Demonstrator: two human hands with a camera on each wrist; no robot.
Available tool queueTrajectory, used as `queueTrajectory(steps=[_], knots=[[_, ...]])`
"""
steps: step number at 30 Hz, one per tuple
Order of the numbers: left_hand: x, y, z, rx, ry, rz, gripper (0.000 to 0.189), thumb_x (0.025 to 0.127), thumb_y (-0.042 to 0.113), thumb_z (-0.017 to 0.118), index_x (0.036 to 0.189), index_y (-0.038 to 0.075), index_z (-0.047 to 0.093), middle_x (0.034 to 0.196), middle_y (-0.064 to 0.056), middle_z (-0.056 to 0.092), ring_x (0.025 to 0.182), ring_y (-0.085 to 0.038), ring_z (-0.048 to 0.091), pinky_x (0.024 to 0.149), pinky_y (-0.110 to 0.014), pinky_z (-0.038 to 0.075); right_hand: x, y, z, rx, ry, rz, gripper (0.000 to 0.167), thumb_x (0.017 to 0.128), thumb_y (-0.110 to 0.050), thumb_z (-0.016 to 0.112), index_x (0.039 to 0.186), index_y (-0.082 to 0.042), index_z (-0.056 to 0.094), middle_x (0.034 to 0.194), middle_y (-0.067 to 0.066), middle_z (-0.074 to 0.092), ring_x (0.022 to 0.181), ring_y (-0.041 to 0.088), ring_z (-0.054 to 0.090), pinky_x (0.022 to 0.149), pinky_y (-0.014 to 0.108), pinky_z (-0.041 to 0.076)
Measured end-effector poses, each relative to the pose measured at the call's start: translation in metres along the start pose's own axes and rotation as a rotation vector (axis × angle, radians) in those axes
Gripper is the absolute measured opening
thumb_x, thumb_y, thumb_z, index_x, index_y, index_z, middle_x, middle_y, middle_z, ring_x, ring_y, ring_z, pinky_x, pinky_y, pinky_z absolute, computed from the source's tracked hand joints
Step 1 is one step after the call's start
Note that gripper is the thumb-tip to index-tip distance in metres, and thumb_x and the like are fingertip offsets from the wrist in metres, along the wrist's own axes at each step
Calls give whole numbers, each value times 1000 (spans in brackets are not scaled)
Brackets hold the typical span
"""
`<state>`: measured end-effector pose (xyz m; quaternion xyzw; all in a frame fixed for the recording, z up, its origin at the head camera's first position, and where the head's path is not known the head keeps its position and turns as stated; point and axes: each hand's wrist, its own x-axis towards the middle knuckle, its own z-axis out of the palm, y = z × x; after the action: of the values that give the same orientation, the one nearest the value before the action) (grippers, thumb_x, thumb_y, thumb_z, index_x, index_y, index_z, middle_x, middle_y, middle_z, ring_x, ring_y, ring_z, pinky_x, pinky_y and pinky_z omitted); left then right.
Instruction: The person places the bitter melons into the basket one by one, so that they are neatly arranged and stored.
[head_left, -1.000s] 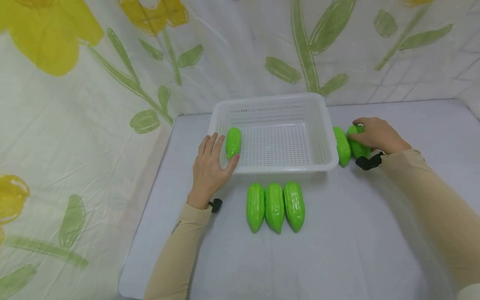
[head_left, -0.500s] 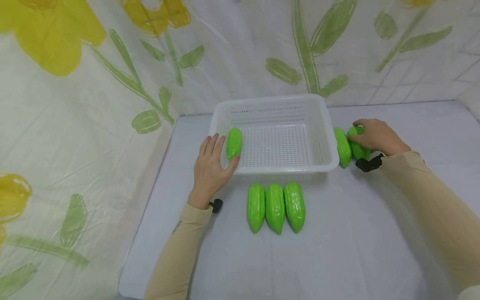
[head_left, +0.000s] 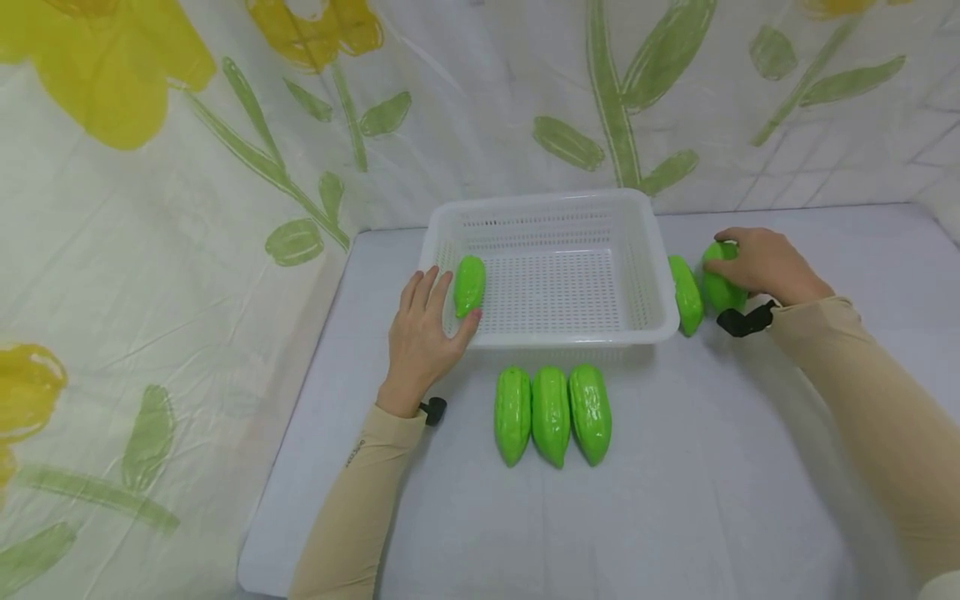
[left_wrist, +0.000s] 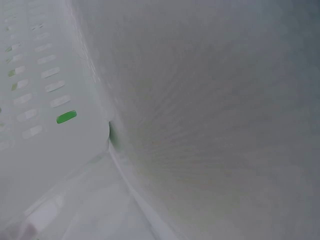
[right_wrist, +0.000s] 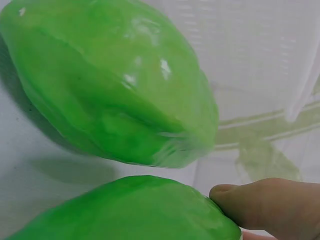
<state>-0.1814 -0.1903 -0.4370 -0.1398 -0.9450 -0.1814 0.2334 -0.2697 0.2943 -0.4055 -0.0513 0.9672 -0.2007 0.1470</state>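
My right hand grips a glossy green papaya-like fruit right of the white basket. In the right wrist view, the thumb presses its end; most other fingers are hidden. A second green fruit lies between that one and the basket's right wall, with a gap between the two. My left hand rests on the front-left corner of the white perforated basket, fingers spread and fairly straight. Beside those fingers, one green fruit lies inside the basket at its left.
In front of the basket, three green fruits lie side by side on the white-covered table. A curtain printed with flowers hangs behind and to the left. The left wrist view shows mainly a blurred surface and slotted basket wall.
My right hand has shifted slightly right with the fruit it grips, opening a gap from the neighbouring fruit. The left hand stays on the basket corner.
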Motion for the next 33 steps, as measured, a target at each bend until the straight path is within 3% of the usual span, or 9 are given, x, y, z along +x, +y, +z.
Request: queueTrajectory(steps=[3,7,13,15,18,21,28,33], knots=[[0,0,0,-1,0,0,72,97,54,56,147,3,55,154,-22,51,147,-43,42,107,-62,49,0,-2,-3,12,13,-2,72,102,-41,57,152,8,39,134,43,51,83,36,65,72,51,55],[0,0,0,-2,-6,-5,72,97,55,56,147,3,55,155,-21,51,147,-43,42,107,-63,49,-1,-5,-8,19,33,-5,72,101,-41,57,153,7,40,134,41,51,76,31,66,66,44,54],[-1,1,-1,-9,-17,-5,72,97,54,58,148,3,54,156,-22,49,148,-43,40,111,-61,47,-5,-13,-16,36,47,10,75,101,-42,53,155,7,36,136,41,50,96,45,63,81,62,54],[0,1,-2,-12,-17,-3,72,97,54,58,148,3,54,156,-22,49,148,-43,40,112,-60,46,-6,-17,-20,45,52,13,76,101,-42,52,156,8,35,137,41,50,98,45,62,80,60,54],[0,2,-2,-12,-17,-4,73,97,54,58,149,3,53,156,-22,49,149,-42,39,112,-60,45,-7,-23,-25,60,65,5,76,101,-42,53,156,8,35,134,41,52,87,40,67,70,50,57],[0,2,-3,-12,-17,-5,73,97,54,58,149,3,53,156,-22,49,149,-42,39,111,-61,46,-9,-29,-30,60,93,-11,75,101,-42,54,155,8,37,132,40,53,87,39,66,69,47,55],[0,2,-2,-13,-10,-1,72,97,53,58,148,3,54,156,-22,50,148,-43,40,108,-62,49,-11,-42,-38,59,158,-44,73,102,-41,54,154,8,39,134,39,52,109,49,54,89,67,46],[0,2,-2,-12,-11,-2,71,97,53,58,148,2,54,155,-23,50,148,-44,41,108,-63,48,-9,-56,-42,54,175,-64,73,102,-41,54,155,7,40,136,38,53,112,49,51,93,68,44]])
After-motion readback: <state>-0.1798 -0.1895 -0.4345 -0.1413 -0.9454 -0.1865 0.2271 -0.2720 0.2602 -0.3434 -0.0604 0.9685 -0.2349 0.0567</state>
